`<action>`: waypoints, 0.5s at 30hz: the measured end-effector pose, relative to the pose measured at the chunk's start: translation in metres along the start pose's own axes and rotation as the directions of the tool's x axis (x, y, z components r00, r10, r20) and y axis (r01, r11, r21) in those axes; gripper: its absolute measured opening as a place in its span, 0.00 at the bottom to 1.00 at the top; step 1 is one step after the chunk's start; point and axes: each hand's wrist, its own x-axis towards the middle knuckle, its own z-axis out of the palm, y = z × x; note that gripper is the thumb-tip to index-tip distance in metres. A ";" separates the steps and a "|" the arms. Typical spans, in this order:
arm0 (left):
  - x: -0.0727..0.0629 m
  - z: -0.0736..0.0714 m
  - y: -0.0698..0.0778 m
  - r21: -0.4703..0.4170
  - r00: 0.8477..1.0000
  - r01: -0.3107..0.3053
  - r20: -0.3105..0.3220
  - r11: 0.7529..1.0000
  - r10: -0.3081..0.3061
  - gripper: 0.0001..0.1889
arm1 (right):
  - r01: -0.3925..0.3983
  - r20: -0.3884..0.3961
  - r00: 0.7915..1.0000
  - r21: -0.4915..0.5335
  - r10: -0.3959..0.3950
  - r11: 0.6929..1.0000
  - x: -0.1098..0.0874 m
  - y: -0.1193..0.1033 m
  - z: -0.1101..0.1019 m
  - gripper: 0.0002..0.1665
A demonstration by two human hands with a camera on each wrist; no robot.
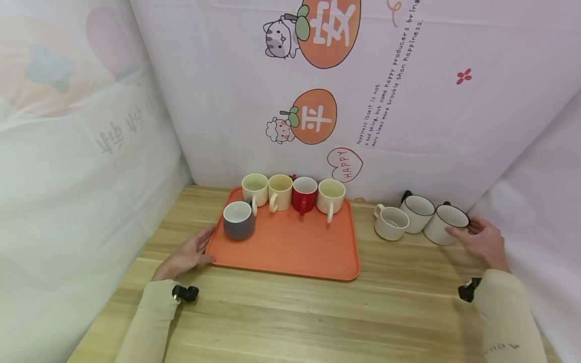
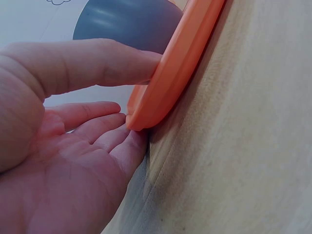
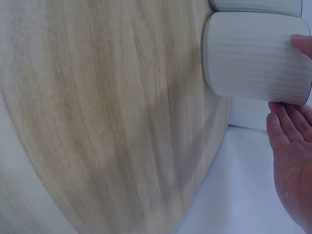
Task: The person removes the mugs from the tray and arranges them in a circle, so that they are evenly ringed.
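An orange tray (image 1: 290,247) lies on the wooden table. My left hand (image 1: 186,254) holds its left front corner; in the left wrist view the thumb (image 2: 122,63) presses on the rim while the other fingers lie along the outside and underneath. Just inside that corner stands a grey mug (image 1: 238,228) with a white inside. At the far right, my right hand (image 1: 486,244) grips a white, dark-rimmed mug (image 1: 439,231), thumb on the near side and fingers on the right. The ribbed side of this mug shows in the right wrist view, upright on the wood.
Along the tray's back edge stand a pale green mug (image 1: 255,189), a yellow mug (image 1: 280,191), a red mug (image 1: 304,194) and a cream mug (image 1: 331,195). Beside the gripped mug are another dark-rimmed mug (image 1: 417,214) and a low white cup (image 1: 391,224). A printed cloth (image 1: 254,146) hangs behind.
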 end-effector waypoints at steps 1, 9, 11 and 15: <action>0.000 0.000 0.000 -0.004 1.000 0.002 0.000 1.000 -0.002 0.54 | 0.000 0.005 1.000 -0.005 0.000 1.000 -0.001 0.000 0.000 0.59; 0.002 0.001 -0.001 -0.014 1.000 -0.013 0.009 1.000 0.013 0.54 | 0.057 -0.040 0.997 -0.052 -0.059 0.997 0.003 -0.013 -0.008 0.59; 0.002 0.001 -0.001 -0.015 1.000 -0.015 0.011 1.000 0.015 0.54 | 0.098 -0.036 0.994 -0.067 -0.100 0.993 0.004 -0.024 -0.011 0.59; 0.003 0.001 -0.002 -0.020 1.000 -0.014 0.010 1.000 0.014 0.54 | 0.177 0.013 0.984 -0.056 -0.176 0.983 0.003 -0.058 -0.009 0.58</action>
